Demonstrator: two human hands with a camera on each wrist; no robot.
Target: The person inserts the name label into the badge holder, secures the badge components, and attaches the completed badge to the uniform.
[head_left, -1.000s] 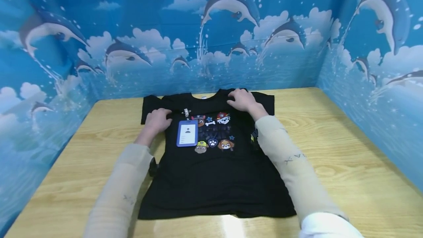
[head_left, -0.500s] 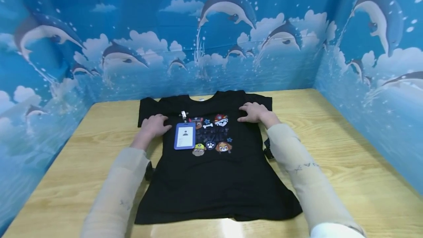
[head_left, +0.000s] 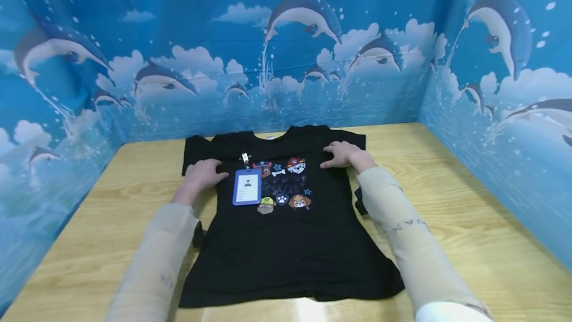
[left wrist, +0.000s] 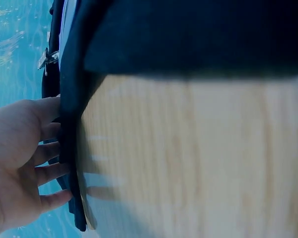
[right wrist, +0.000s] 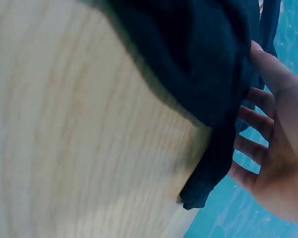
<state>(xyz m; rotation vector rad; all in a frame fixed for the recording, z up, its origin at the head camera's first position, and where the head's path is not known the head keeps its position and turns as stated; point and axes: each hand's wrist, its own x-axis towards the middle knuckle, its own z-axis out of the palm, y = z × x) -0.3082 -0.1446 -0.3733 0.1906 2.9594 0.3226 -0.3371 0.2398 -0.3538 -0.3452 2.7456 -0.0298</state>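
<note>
A black short-sleeved T-shirt [head_left: 290, 252] lies spread flat, collar at the far side, with cartoon dog heads printed on its chest. A blue-framed ID badge [head_left: 247, 187] hangs from a metal clip [head_left: 245, 159] on the left part of the chest. My left hand [head_left: 203, 175] rests where the left sleeve meets the body; the left wrist view shows its fingers loosely extended against the dark cloth. Across the shirt, my right hand [head_left: 344, 155] touches the right armpit area. Its fingers [right wrist: 253, 151] are spread and relaxed along the sleeve.
The shirt lies on a light wooden table [head_left: 447, 188]. Blue curtains [head_left: 201, 98] printed with dolphins and clouds enclose it at the back and both sides. Dark wrist devices [head_left: 198, 235] sit under both forearms.
My right hand has moved from the upper chest beside the collar outward and nearer to me, to the right armpit. My left hand stays by the left sleeve. The head view has shifted slightly.
</note>
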